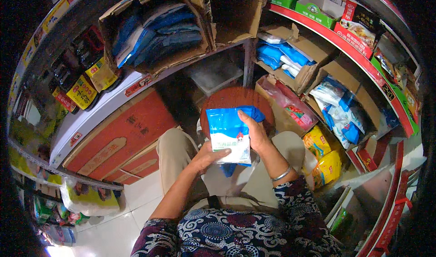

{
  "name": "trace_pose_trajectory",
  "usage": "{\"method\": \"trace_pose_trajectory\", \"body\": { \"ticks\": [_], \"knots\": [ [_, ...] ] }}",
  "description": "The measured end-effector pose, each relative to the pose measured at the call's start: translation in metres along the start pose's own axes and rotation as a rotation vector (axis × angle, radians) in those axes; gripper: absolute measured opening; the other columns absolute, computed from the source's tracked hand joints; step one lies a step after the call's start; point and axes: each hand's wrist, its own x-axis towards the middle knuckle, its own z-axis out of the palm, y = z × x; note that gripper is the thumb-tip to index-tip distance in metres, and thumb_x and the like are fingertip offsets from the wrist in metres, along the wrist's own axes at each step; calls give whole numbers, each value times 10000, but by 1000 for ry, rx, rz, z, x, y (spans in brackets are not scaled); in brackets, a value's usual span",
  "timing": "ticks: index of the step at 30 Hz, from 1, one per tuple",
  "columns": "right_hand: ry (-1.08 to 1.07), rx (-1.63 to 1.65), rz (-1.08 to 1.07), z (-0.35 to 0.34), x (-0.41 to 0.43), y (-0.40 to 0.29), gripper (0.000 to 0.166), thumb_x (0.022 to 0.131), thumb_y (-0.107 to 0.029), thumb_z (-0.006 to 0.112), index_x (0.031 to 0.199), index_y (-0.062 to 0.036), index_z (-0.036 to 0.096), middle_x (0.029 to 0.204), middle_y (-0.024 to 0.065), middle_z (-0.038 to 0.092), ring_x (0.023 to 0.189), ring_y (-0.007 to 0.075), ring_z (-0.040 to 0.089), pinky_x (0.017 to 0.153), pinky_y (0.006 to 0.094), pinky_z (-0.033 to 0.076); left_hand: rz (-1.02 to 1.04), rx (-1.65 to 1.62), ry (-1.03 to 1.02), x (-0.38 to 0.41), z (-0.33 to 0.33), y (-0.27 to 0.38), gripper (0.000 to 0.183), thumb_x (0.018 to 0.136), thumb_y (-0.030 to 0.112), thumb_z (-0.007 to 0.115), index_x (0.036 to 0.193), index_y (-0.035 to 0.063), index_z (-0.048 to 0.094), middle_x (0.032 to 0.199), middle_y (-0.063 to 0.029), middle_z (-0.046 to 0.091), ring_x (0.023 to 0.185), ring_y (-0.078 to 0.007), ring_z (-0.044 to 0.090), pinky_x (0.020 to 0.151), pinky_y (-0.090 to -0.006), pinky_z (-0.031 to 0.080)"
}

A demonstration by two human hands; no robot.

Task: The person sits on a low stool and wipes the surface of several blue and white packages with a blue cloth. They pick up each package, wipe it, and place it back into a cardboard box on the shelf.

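Observation:
Between my two hands is a small stack of blue-and-white plastic packets (227, 131), the top one bearing printed writing. My left hand (205, 156) grips the lower left edge, its thumb across the front. On the right side, my right hand (254, 131) holds the packets with its thumb near the upper corner. More blue packet film shows behind and below the top packet; how many packets there are I cannot tell. Under and beyond them stands a round reddish-brown stool (235, 97), just past my knees.
An opened carton of blue packets (163, 32) sits on the left shelf beside dark sauce bottles (80, 92). Red cartons (126, 134) stand below. To the right are cartons of blue-and-white packets (337, 110), yellow packages (323, 158) and a red-edged shelf (344, 46).

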Motion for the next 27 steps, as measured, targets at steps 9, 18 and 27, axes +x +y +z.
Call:
{"method": "trace_pose_trajectory", "body": {
  "ticks": [9, 18, 27],
  "knots": [
    [-282, -484, 55, -13, -6, 8, 331, 790, -287, 619, 998, -32, 592, 930, 45, 622, 791, 139, 586, 753, 290, 463, 184, -412, 269, 2, -4, -2, 364, 776, 100, 631, 1112, 16, 522, 1036, -89, 601, 921, -195, 581, 831, -343, 456],
    [-570, -515, -127, 18, -9, 5, 257, 786, -129, 610, 1013, -12, 582, 938, 36, 609, 845, 128, 555, 762, 271, 444, 269, -318, 602, -4, -30, 16, 257, 774, 137, 664, 989, 17, 588, 918, -71, 638, 786, -155, 610, 692, -307, 493],
    [-505, -588, -249, 28, -22, 13, 272, 793, -172, 608, 1012, -12, 583, 924, 52, 628, 833, 145, 580, 753, 291, 454, 325, 52, 668, -7, -26, 7, 297, 833, 272, 612, 953, 1, 589, 840, -54, 624, 744, -124, 568, 658, -290, 468]
  ]
}}
